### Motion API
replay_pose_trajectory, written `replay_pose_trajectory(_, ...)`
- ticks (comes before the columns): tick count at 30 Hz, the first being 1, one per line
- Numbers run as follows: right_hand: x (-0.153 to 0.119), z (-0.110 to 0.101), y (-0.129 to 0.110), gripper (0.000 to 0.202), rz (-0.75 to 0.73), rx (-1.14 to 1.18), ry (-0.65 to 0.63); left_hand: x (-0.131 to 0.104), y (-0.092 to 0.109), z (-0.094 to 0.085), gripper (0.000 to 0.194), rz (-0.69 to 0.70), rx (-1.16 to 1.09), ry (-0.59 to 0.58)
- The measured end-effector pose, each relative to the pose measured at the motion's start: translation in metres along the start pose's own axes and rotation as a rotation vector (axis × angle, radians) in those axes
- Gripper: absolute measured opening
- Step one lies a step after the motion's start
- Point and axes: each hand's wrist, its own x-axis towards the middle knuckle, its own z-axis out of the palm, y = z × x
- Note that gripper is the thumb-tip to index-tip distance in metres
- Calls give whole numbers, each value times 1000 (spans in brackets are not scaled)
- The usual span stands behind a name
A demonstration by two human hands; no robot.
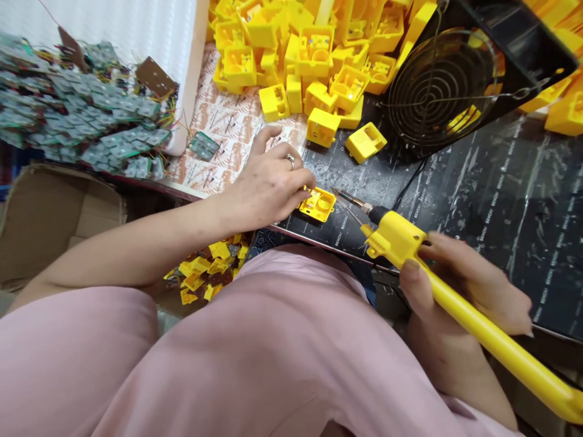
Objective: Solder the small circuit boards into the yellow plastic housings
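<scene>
Near the bench edge lies a small yellow plastic case [324, 206], its inside facing up and a round grille showing. My left hand [277, 179], with a ring on one finger, has thumb and forefinger pinched at the left part of this case; the fingertips cover what lies there. In my right hand [464, 285] is a yellow soldering iron [401, 237], gripped around its handle. Its metal tip points left and stops just right of the case, beside a thin solder wire guide.
Many yellow cases [316, 48] are heaped at the back. A black fan [437, 91] stands at the back right, its cable on the bench. Green circuit boards [91, 109] pile up at left; one board [203, 145] lies apart. Below is a cardboard box [59, 224] and yellow pieces [200, 267].
</scene>
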Motion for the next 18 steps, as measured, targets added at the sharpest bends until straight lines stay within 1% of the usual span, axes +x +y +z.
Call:
replay_pose_trajectory(2,1,7,-5,47,-48,50,83,0,1,7,26,-19,0,31)
replay_pose_trajectory(3,2,10,-7,47,-64,84,93,1,1,10,26,-23,-2,35)
replay_pose_trajectory(6,8,12,-12,36,-121,143,4,4,2,13,28,-31,11,12)
replay_pose_trajectory(9,13,11,-13,27,-172,104,-53,8,5,9,31,-36,50,-25)
replay_pose_trajectory(12,18,11,-16,26,-168,74,-80,10,8,5,35,-15,101,-57)
replay_pose_trajectory(14,21,12,-17,27,-200,47,-104,11,9,4,36,-1,107,-63)
replay_pose_trajectory(18,26,8,-17,27,-295,-9,-181,13,9,4,32,-29,20,-64)
